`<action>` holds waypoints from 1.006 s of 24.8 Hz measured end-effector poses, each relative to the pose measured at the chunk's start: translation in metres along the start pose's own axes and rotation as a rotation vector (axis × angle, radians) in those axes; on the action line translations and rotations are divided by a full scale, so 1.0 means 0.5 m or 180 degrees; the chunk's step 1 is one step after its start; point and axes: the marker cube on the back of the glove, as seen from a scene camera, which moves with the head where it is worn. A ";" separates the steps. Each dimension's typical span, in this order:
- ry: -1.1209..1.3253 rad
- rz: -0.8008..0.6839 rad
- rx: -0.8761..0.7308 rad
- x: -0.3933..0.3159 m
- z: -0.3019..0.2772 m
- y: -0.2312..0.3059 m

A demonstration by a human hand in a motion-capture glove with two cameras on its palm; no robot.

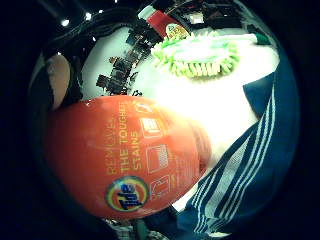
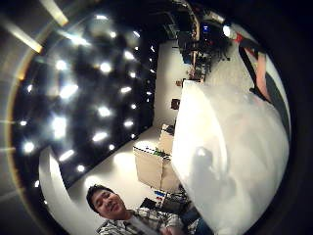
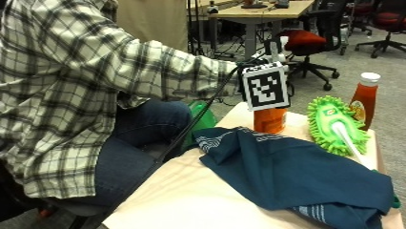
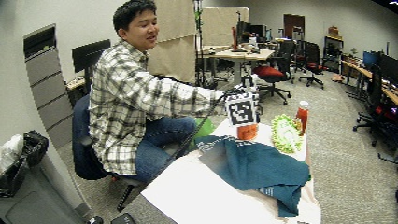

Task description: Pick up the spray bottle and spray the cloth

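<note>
An orange spray bottle (image 3: pixel 269 120) stands upright at the far side of the table, just beyond the cloth's edge. My gloved right hand (image 3: pixel 243 71) is at the bottle's top, mostly hidden behind the marker cube. In the little finger side palm view the orange bottle body (image 1: pixel 125 155) fills much of the picture, and a bare fingertip (image 1: pixel 57 80) curls beside it. The dark blue cloth (image 3: pixel 298 176) with white stripes lies crumpled across the middle of the table, and its striped edge (image 1: pixel 250 155) lies next to the bottle.
A green fluffy duster head (image 3: pixel 336 124) lies on the table (image 3: pixel 184 195) beyond the cloth, with a ketchup bottle (image 3: pixel 365 98) standing behind it. The person sits at the table's left side. Office chairs and desks stand further back.
</note>
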 end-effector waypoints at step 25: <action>0.0282 0.0192 -0.0403 0.023 -0.037 0.051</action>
